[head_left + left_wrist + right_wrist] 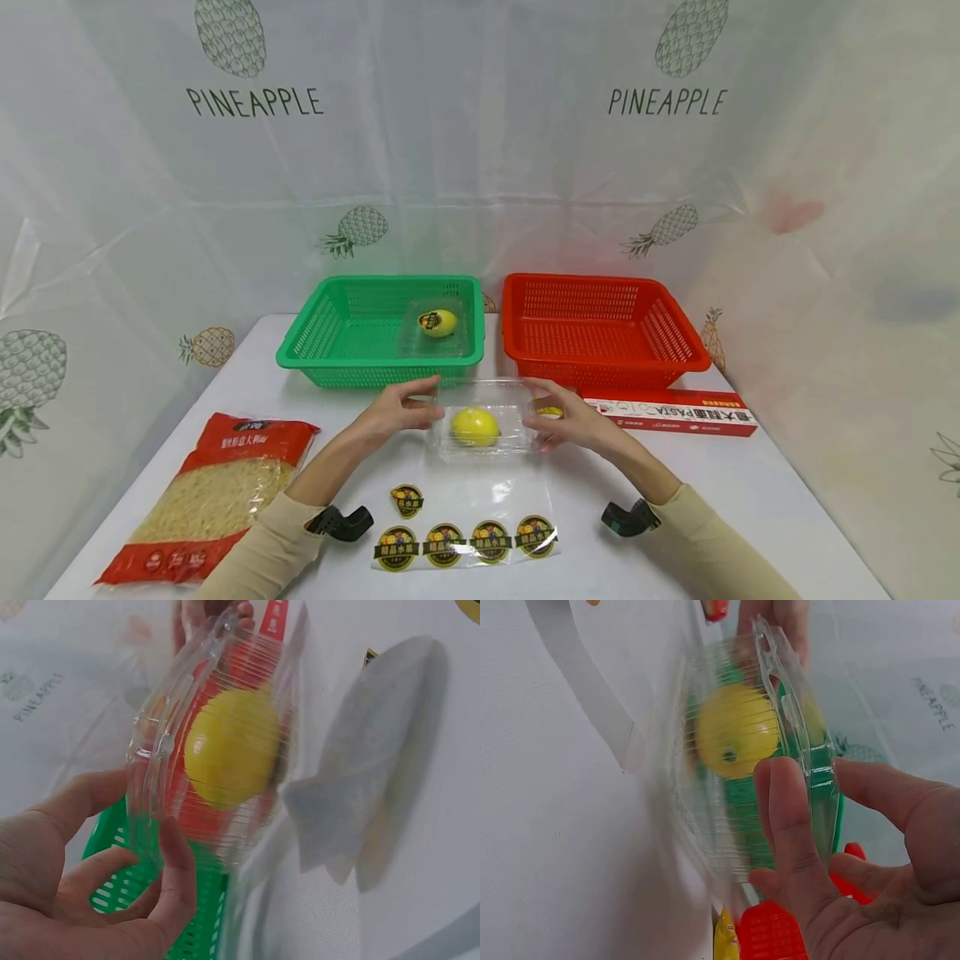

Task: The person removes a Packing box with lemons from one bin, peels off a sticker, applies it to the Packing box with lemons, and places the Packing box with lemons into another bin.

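A clear plastic clamshell box (487, 392) with a yellow lemon (476, 427) inside is held between my two hands. On its left end, my left hand (397, 410) grips the edge with thumb and fingers. The opposite end is pinched by my right hand (573, 421). In the left wrist view, the lemon (232, 748) shows through the ribbed plastic, and the box looks tilted. The right wrist view shows fingers (787, 810) against the box wall. Below the box lies a clear sheet with round black-and-gold fruit stickers (442, 546).
A green basket (300, 363) at the back left holds another boxed lemon (438, 323) bearing a sticker. Beside it stands a red basket (600, 367). A long pasta box (675, 414) lies in front of that. On the left rests a red-and-clear pasta bag (217, 492).
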`<state>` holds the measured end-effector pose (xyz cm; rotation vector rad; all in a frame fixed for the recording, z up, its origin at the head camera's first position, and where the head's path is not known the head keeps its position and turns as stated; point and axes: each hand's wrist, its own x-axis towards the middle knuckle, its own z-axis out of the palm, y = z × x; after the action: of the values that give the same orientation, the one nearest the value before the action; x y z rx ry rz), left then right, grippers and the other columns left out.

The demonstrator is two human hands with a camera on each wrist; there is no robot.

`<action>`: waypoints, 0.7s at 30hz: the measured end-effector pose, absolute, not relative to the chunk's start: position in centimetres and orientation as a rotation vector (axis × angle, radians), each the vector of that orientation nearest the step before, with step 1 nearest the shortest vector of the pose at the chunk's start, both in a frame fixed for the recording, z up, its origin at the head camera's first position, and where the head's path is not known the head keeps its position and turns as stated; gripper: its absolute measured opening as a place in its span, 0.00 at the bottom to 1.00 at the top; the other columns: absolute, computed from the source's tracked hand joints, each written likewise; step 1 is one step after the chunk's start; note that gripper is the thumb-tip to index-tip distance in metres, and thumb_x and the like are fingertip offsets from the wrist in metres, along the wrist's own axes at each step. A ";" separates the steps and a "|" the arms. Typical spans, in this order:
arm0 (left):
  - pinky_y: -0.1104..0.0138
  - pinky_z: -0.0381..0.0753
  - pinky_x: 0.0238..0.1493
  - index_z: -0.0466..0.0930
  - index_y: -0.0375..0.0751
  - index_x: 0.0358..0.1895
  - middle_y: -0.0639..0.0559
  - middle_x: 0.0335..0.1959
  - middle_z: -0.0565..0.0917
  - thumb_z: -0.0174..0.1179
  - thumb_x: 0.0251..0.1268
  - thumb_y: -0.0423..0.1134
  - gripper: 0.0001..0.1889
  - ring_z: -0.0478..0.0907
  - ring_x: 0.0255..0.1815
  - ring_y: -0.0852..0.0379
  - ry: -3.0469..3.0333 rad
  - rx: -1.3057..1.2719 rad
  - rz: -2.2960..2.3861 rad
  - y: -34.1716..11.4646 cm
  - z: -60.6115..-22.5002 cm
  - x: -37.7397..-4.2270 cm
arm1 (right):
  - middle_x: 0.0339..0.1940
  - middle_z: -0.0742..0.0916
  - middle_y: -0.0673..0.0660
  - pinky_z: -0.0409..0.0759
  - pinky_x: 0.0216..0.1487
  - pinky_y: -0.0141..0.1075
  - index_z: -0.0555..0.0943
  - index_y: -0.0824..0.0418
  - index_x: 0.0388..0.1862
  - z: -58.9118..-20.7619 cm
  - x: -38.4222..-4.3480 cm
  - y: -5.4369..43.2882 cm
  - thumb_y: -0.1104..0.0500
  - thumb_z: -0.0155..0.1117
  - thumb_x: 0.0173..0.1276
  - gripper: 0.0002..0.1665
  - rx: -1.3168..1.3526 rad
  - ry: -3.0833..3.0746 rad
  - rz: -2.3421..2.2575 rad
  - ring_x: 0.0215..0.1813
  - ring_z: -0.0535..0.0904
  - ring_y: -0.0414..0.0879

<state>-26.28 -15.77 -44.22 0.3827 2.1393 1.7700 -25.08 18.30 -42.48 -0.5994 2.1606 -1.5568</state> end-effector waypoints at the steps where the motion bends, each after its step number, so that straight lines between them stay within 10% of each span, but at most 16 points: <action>1: 0.60 0.84 0.51 0.59 0.42 0.76 0.34 0.74 0.63 0.69 0.60 0.40 0.41 0.78 0.61 0.47 2.138 0.382 1.769 -15.7 -44.2 -26.3 | 0.69 0.65 0.78 0.87 0.36 0.43 0.55 0.53 0.78 -42.5 -25.1 18.3 0.59 0.66 0.68 0.44 -0.594 2.167 -1.553 0.34 0.87 0.56; 21: 0.60 0.84 0.53 0.58 0.40 0.76 0.36 0.75 0.62 0.63 0.67 0.41 0.37 0.79 0.60 0.42 2.247 0.437 1.664 -16.0 -43.5 -25.5 | 0.69 0.67 0.78 0.87 0.37 0.46 0.55 0.56 0.78 -41.4 -24.8 18.5 0.54 0.66 0.69 0.45 -0.629 2.293 -1.410 0.37 0.87 0.59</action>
<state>-25.48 -16.00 -43.47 0.4367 2.2475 1.6640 -24.75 18.48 -41.40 -0.6290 2.2925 -1.4098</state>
